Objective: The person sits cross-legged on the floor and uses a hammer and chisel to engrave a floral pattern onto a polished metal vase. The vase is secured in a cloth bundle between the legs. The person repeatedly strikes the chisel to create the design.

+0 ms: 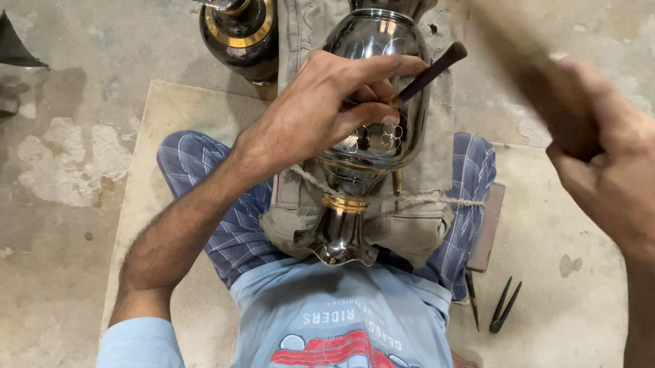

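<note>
From the head camera I look straight down at a seated person's lap. A dark polished metal vase (368, 103) with gold bands lies lengthwise across a folded khaki cloth (442, 123) on the crossed legs, its flared mouth toward the body and its gold-rimmed base pointing away. A thin rope (439, 200) runs across the vase's narrow neck.

The left hand (331, 106) rests on the vase's belly, fingers curled and pinching a slim dark chisel (431, 73) — its tip sits against the engraved surface, its upper end angled up to the right. The right hand (612, 159) is raised above and to the right, closed around a handle that blurs away toward the upper left; I cannot tell what tool it is.

A second dark vase (233, 3) with a fluted rim stands on the concrete floor just beyond the cloth, upper left. A dark pair of dividers or pliers (504, 305) lies on the pale mat (179, 125) at the right, near the knee.
</note>
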The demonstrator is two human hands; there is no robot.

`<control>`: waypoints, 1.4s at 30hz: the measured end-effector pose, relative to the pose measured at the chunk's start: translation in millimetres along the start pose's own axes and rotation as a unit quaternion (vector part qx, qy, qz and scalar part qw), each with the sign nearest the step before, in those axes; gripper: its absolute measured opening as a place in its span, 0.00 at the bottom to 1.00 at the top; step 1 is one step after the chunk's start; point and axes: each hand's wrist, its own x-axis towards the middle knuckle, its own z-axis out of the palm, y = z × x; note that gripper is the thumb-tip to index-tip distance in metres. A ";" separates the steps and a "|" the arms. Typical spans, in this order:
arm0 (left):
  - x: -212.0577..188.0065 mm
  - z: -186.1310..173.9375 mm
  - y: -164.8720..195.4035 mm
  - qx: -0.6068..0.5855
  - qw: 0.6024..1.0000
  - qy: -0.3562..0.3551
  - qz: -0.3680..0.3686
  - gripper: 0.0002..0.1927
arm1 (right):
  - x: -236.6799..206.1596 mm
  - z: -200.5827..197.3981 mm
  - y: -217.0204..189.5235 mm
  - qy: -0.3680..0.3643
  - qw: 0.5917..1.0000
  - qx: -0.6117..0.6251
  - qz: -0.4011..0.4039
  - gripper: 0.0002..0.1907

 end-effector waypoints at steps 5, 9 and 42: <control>1.7 -0.5 0.7 0.007 1.000 -0.001 0.023 0.29 | -3.3 9.0 9.3 -0.002 0.989 0.109 0.101 0.29; 3.0 -3.3 3.5 0.011 1.000 -0.014 0.026 0.29 | -13.2 13.9 16.1 -0.018 0.997 0.021 0.074 0.28; 3.9 -16.4 9.6 0.062 0.988 -0.094 0.102 0.25 | -50.4 47.9 26.0 0.085 0.994 0.058 0.034 0.14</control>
